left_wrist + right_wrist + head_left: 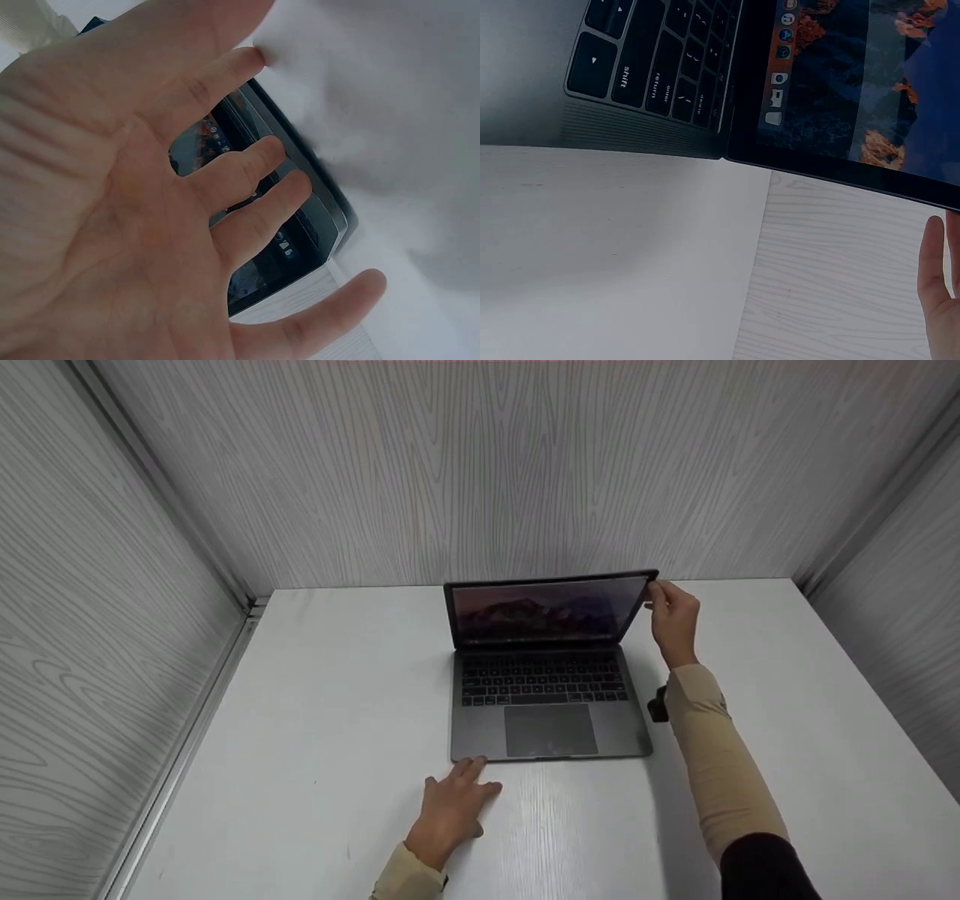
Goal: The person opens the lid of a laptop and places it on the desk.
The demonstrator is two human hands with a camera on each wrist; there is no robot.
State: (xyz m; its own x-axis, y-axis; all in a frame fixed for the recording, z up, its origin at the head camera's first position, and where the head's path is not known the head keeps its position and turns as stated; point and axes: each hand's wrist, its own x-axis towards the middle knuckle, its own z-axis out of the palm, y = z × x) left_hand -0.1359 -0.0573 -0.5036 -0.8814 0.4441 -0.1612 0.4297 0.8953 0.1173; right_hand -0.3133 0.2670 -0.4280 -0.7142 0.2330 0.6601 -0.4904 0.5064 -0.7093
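A grey laptop [551,731] lies on the white table with its lid raised and its screen [540,611] lit, showing a mountain picture. At the lid's upper right corner my right hand [675,619] pinches the edge between thumb and fingers. The right wrist view shows the keyboard's right side, the hinge and part of that hand [939,277] beside the lid edge. My left hand [450,806] is spread out, palm down, fingertips right at the laptop's front left edge. In the left wrist view its palm [165,217] hides much of the laptop [319,199].
The white table [352,697] reaches back to a wood-grain panel [450,472]. Similar side panels with metal edging stand at left [90,607] and right [900,607]. A small black device [658,706] sits by the right wrist, close to the laptop's right side.
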